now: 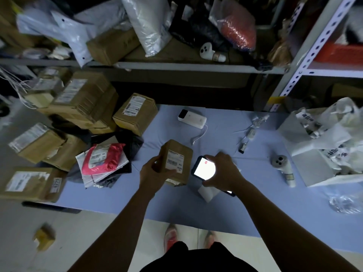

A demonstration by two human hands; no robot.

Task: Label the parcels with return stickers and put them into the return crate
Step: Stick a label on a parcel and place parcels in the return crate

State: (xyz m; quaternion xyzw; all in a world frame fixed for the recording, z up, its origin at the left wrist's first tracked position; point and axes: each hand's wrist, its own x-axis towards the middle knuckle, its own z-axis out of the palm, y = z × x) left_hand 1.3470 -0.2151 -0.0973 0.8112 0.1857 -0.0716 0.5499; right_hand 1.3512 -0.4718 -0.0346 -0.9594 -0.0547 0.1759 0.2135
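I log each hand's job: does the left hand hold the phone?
No, the left hand grips the box, and the right hand holds the lit phone beside it.

Head view looks steeply down, close above table (255,213).

A small brown box (177,151), marked with a white barcode label (174,161), is held tilted in the left hand (154,172). More boxes (84,103) are piled at left.

Held in left hand (152,171), parcel (175,161); in right hand (224,169), phone (203,168); stacked boxes (82,101) to the left, cabled device (192,118) beyond, bags (334,142) right.
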